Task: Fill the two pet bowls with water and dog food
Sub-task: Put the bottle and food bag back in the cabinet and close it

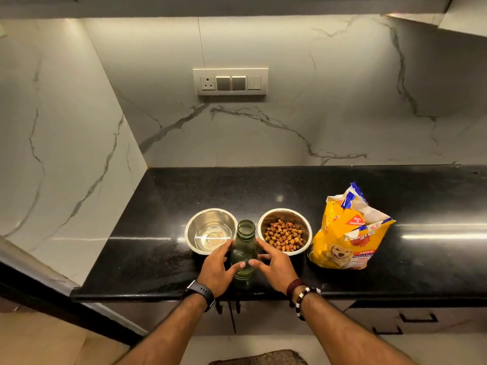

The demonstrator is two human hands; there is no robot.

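A: Obs. 1, surface and room, nearest first. A rug [259, 358] lies on the pale floor below the bottle; above it, cabinet fronts with dark handles [419, 318]; then the black polished countertop [147, 254]; marble-look wall [290, 127] behind and to the left, meeting in a corner.

B: Hands?

A: Left hand [214, 267] and right hand [274, 264] sit on either side of the green glass bottle [243, 248], fingers spread and lightly curved, thumb tips touching its front; bottle upright, uncapped, near the counter's front edge. Whether the far fingers touch the glass, cannot tell. Watch [201, 292] on left wrist; bead bracelets [303, 293] on right.

B: Bowls?

A: Just behind the bottle: steel water bowl [210, 230] to its left, holding clear water; steel food bowl [284, 233] to its right, holding brown kibble [284, 235]; bottle neck stands between their rims.

B: Open room?

A: Bare counter left of the bottle to the corner, and behind the bowls to the wall.

B: Writing?

A: Yellow food bag [347, 233] right of the bottle, top torn open; "Pedigree" partly legible, "ADULT", a dog picture. Switch plate [230, 81] on the wall, farthest; no text legible.
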